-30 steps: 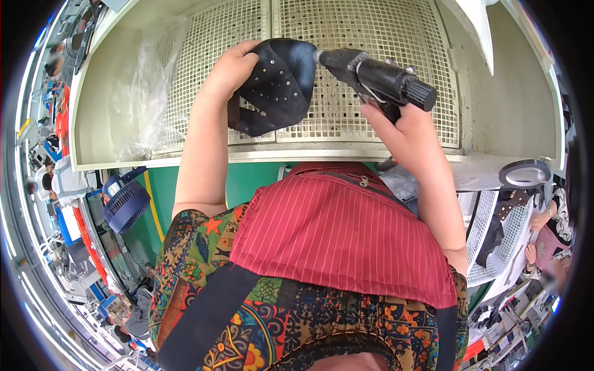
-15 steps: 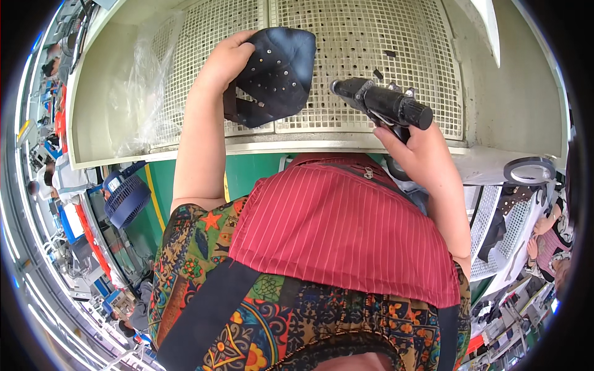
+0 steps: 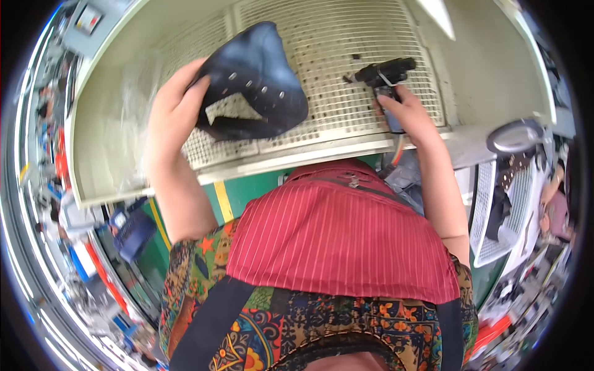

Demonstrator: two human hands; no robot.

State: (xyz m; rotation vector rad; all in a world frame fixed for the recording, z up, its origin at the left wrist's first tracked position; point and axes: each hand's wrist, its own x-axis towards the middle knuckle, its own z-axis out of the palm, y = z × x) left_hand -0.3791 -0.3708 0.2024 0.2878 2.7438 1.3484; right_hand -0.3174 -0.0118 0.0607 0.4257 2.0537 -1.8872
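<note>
My left hand (image 3: 176, 111) is closed on the left edge of a dark blue-black shoe upper (image 3: 272, 68), thumb on top. It has rows of small holes and a larger opening, and its outline is a little blurred. I hold it above the pale grid (image 3: 334, 99) of a shallow cream booth. My right hand (image 3: 411, 114) wraps round the handle of a black pistol-grip spray gun (image 3: 387, 73), whose nozzle points left toward the upper, with a gap between them. From the handle's lower end hangs a thin hose or cable (image 3: 396, 150). Some fingers are hidden behind the handle.
Crumpled clear plastic (image 3: 133, 123) lies at the booth's left side. A small dark scrap (image 3: 356, 56) rests on the grid. To the right are a grey ring-shaped roll (image 3: 516, 136) and a white basket (image 3: 504, 210) with dark pieces. A blue fan (image 3: 133, 232) stands at the left.
The shoe upper has tilted and turned in my left hand, which moved left and nearer. My right hand has swung the spray gun so its handle shows, and its nozzle moved slightly right.
</note>
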